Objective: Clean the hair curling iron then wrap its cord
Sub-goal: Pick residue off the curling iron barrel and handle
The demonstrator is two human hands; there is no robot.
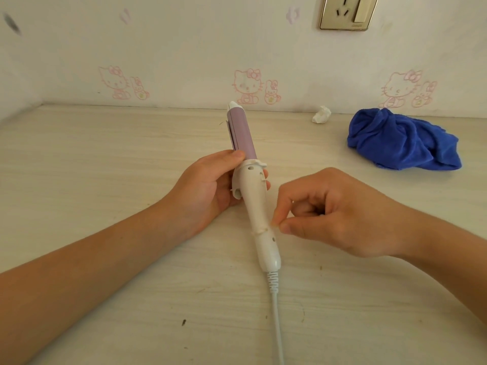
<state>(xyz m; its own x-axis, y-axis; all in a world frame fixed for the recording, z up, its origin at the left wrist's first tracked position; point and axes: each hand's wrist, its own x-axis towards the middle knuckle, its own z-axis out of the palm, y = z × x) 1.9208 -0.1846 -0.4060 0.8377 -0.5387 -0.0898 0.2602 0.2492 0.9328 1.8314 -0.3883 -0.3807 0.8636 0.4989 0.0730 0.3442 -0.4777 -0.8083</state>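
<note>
Fingertips of the right hand [340,214] are pinched nearly closed at the seam of the curling iron [253,196], apparently picking off a speck too small to make out. Around the white handle's upper part, the left hand [210,185] wraps its fingers and props the iron mid-table, purple barrel pointing far, cord [276,325] trailing near. Picking likely goes best with a steady grip; the blue cloth [403,140], far right, could wipe afterwards.
</note>
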